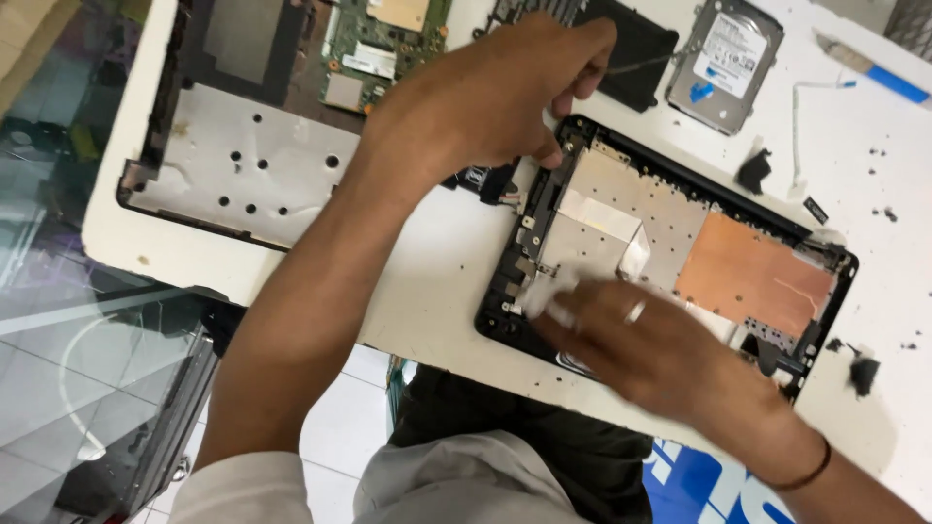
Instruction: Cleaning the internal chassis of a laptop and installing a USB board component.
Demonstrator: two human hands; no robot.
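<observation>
Scene: head-camera view down onto a white table (437,281) carrying laptop parts, with a glass surface and tiled floor at the left of the frame.
Upper left: opened laptop base (243,165) with a silver metal plate, and a green circuit board (383,44) at its top edge, untouched.
Left hand (485,92): upper centre of the frame; its arm runs up from the lower left. Fingers curled down narrowly, tips pinching at the top left corner of the black laptop shell (670,252). What, if anything, sits between the fingertips cannot be told.
Laptop shell: centre to right of frame, long axis slanting from upper left down to lower right, lined with silver foil and one copper-coloured patch (752,277).
Right hand (660,354): lower centre right, blurred, a ring on one finger. Fingers spread flat, pressing on the shell's lower left edge, gripping nothing.
Key relation: both hands meet the shell at its left end, the left hand at the upper corner, the right hand at the lower one.
Upper right: silver hard drive (728,63) lying apart from the shell, with black scraps scattered near it.
</observation>
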